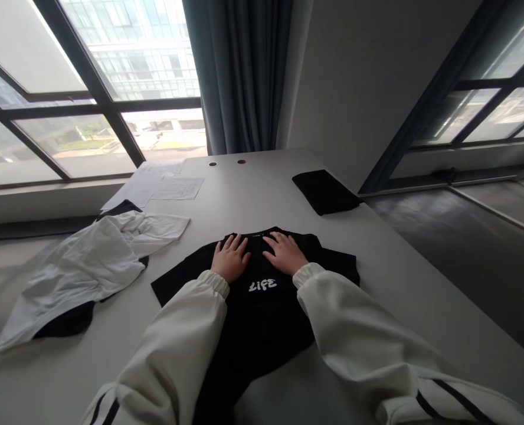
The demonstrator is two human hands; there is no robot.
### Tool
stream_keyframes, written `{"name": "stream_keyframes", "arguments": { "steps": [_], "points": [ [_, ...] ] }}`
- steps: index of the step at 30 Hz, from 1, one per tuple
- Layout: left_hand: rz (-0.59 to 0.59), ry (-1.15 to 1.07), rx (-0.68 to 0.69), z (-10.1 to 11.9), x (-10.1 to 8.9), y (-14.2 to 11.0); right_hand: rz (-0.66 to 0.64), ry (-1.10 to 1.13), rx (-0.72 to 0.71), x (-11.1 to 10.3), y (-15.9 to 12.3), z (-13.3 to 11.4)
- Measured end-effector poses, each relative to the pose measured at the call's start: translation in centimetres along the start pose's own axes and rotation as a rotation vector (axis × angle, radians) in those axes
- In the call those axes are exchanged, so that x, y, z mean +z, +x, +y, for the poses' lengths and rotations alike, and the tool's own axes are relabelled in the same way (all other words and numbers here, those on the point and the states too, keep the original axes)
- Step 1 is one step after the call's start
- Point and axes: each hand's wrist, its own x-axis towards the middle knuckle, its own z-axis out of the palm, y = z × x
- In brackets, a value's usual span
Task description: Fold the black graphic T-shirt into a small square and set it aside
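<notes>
A black T-shirt (262, 319) with the white word "LIFE" on its chest lies spread flat on the white table (403, 295) in front of me. My left hand (231, 258) rests palm down on the shirt's upper chest, fingers apart, just left of the collar. My right hand (285, 252) lies flat beside it, right of the collar, fingers spread. Neither hand grips the cloth. Both arms are in white sleeves with elastic cuffs.
A crumpled white garment (89, 265) lies on the table's left over dark cloth (67, 321). A folded black garment (326, 192) sits at the far right edge. Paper sheets (173, 186) lie at the back left. Windows and a blue curtain (239, 77) stand behind.
</notes>
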Motion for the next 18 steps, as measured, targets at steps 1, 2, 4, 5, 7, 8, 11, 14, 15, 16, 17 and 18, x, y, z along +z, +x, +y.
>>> {"name": "stream_keyframes", "arguments": {
  "steps": [1,2,4,5,7,8,11,14,15,16,17,18],
  "points": [
    [0.005,0.003,-0.012,-0.1,0.0,0.1,-0.005,-0.007,0.005,0.1,0.2,-0.1],
    [0.014,0.008,-0.021,-0.2,0.1,0.2,-0.013,-0.016,0.006,0.2,0.3,-0.1],
    [0.045,0.017,-0.026,-0.2,0.1,0.1,-0.035,-0.033,-0.003,0.4,0.3,-0.2],
    [0.066,0.018,-0.028,-0.2,0.1,0.1,-0.048,-0.039,-0.012,0.4,0.3,-0.1],
    [0.093,0.014,-0.050,-0.3,0.2,-0.1,-0.067,-0.043,-0.034,0.6,0.1,0.1],
    [0.087,0.009,-0.071,-0.3,0.3,-0.2,-0.076,-0.042,-0.043,0.7,0.0,0.2],
    [0.024,-0.009,-0.114,-0.5,0.6,-0.1,-0.102,-0.043,-0.054,0.6,-0.2,0.4],
    [0.001,-0.018,-0.106,-0.7,0.7,0.0,-0.117,-0.046,-0.057,0.1,-0.3,0.3],
    [0.004,-0.017,-0.104,-0.8,0.6,-0.1,-0.118,-0.048,-0.056,-0.1,-0.4,0.2],
    [0.007,-0.013,-0.105,-0.8,0.5,-0.2,-0.115,-0.052,-0.053,-0.3,-0.6,0.2],
    [0.013,-0.007,-0.107,-0.7,0.4,-0.3,-0.109,-0.059,-0.046,-0.6,-0.8,0.2],
    [0.026,0.001,-0.109,-0.6,0.2,-0.5,-0.096,-0.070,-0.033,-0.9,-1.1,0.3]
  ]
}}
